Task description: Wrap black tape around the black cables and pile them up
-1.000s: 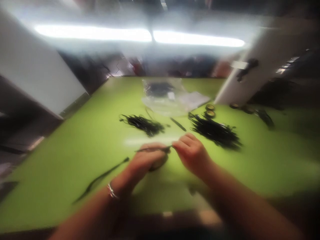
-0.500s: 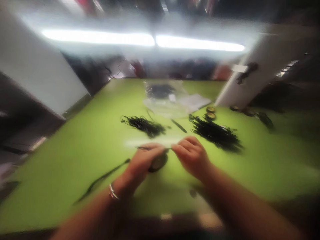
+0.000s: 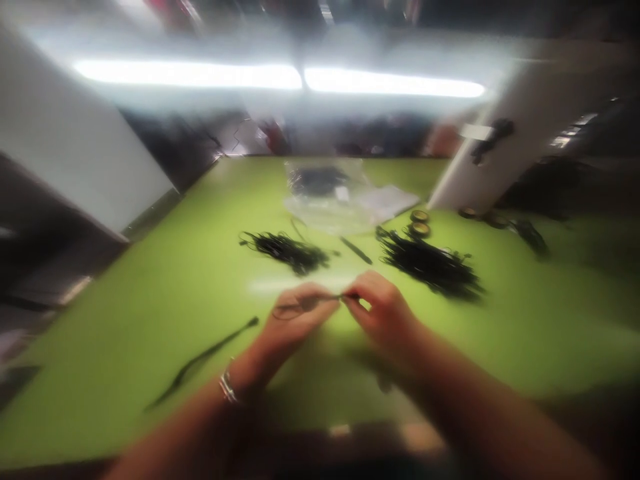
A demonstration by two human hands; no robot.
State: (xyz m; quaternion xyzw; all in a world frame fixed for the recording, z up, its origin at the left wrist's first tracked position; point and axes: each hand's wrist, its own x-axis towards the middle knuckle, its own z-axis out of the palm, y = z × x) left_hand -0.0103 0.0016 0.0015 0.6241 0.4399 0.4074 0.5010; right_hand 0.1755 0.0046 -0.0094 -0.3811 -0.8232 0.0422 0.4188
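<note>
My left hand (image 3: pixel 300 313) is closed in a pinch on a thin black cable (image 3: pixel 314 302), which runs along its fingers and makes a small loop over the palm. Fingertip to fingertip with it, my right hand (image 3: pixel 383 307) pinches the dark end of the same cable. Both hands are raised just above the green table (image 3: pixel 200 287). Beyond them lie a smaller bundle of black cables (image 3: pixel 290 252) and a larger bundle of black cables (image 3: pixel 430 265). A single black cable (image 3: pixel 205 360) stretches along the table beside my left forearm. Blur hides finer detail at the fingertips.
A slim dark tool (image 3: pixel 356 251) lies between the bundles. Two tape rolls (image 3: pixel 419 223) sit behind the larger bundle. Farther back is a clear plastic bag (image 3: pixel 323 193) with dark contents. A white post (image 3: pixel 475 167) stands at right, a pale panel (image 3: pixel 90 147) at left.
The dark round roll under my left hand has gone from sight. My left fingers have opened out somewhat, showing the cable loop, and my right hand has turned, with a dark piece showing in its pinch.
</note>
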